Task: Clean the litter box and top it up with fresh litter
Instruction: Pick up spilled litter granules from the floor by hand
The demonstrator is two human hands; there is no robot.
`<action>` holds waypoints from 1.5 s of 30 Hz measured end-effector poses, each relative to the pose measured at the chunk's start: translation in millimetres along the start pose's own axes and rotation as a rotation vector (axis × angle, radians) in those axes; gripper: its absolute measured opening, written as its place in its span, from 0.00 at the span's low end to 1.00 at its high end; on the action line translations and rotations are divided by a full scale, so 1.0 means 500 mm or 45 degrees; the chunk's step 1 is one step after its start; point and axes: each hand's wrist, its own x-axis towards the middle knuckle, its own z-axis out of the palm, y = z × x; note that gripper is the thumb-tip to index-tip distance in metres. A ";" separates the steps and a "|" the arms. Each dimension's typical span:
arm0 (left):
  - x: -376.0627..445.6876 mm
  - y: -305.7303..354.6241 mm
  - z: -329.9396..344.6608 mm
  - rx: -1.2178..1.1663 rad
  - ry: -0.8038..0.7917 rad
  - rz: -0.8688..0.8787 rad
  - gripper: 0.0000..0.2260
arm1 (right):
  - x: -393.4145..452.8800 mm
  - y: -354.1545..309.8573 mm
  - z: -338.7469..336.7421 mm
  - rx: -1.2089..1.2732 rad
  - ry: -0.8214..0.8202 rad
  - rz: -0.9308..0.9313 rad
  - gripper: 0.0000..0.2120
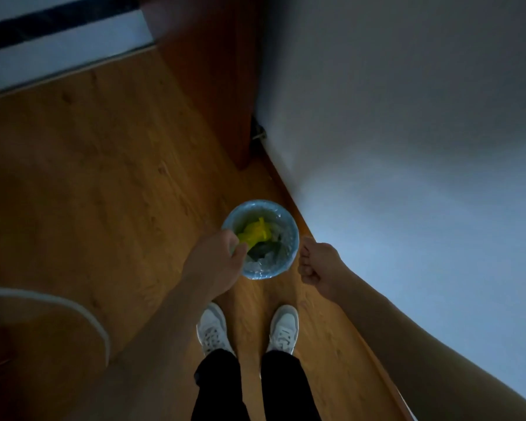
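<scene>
A small round bin (257, 273) lined with a clear plastic bag stands on the wooden floor beside the wall. Over its opening is a yellow scoop (255, 232), tilted down into the bin. My left hand (217, 258) is at the bin's left rim, and its curled fingers grip the scoop's near end. My right hand (315, 264) hovers just right of the rim, curled into a fist with nothing visible in it. The light is dim, and the bin's contents look dark and unclear. No litter box is in view.
A white wall (407, 147) runs along the right with a wooden skirting board. A wooden panel (225, 86) stands at the back. A white-rimmed round object (82, 311) is at the lower left. My two white shoes (213, 328) stand just in front of the bin.
</scene>
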 end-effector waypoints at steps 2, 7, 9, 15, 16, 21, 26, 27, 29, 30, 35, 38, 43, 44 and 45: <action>0.028 -0.032 0.037 -0.017 -0.011 -0.014 0.13 | 0.060 0.023 0.014 -0.024 -0.018 0.011 0.18; 0.099 -0.106 0.116 0.092 -0.060 -0.017 0.13 | 0.187 0.065 0.029 -0.149 0.008 -0.093 0.17; 0.126 -0.129 0.140 0.129 -0.070 -0.016 0.14 | 0.231 0.078 0.034 -0.278 0.051 -0.150 0.18; 0.192 -0.181 0.187 0.213 -0.126 -0.025 0.16 | 0.329 0.089 0.043 -0.777 0.093 -0.370 0.17; 0.200 -0.185 0.190 0.230 -0.136 -0.023 0.16 | 0.340 0.088 0.045 -0.860 0.096 -0.424 0.17; 0.226 -0.199 0.197 0.247 -0.181 -0.027 0.17 | 0.383 0.092 0.046 -1.220 0.040 -0.672 0.16; 0.245 -0.201 0.199 0.253 -0.201 -0.032 0.18 | 0.398 0.089 0.053 -1.415 -0.026 -0.701 0.10; 0.248 -0.201 0.199 0.254 -0.203 -0.038 0.18 | 0.399 0.087 0.058 -1.451 -0.046 -0.697 0.11; 0.252 -0.200 0.200 0.263 -0.210 -0.050 0.18 | 0.405 0.083 0.065 -1.477 -0.069 -0.647 0.14; 0.253 -0.199 0.202 0.271 -0.214 -0.052 0.18 | 0.410 0.082 0.068 -1.466 -0.069 -0.605 0.15; 0.248 -0.201 0.212 0.367 -0.203 -0.040 0.16 | 0.425 0.093 0.072 -1.468 -0.055 -0.528 0.14; 0.249 -0.204 0.213 0.398 -0.181 -0.043 0.16 | 0.429 0.107 0.072 -1.413 -0.041 -0.478 0.14; 0.246 -0.211 0.217 0.412 -0.176 -0.043 0.17 | 0.421 0.120 0.064 -1.411 -0.018 -0.516 0.13; 0.244 -0.212 0.218 0.406 -0.176 -0.054 0.17 | 0.419 0.120 0.062 -1.408 -0.003 -0.532 0.12; 0.242 -0.214 0.219 0.403 -0.173 -0.059 0.17 | 0.418 0.120 0.061 -1.412 0.010 -0.550 0.12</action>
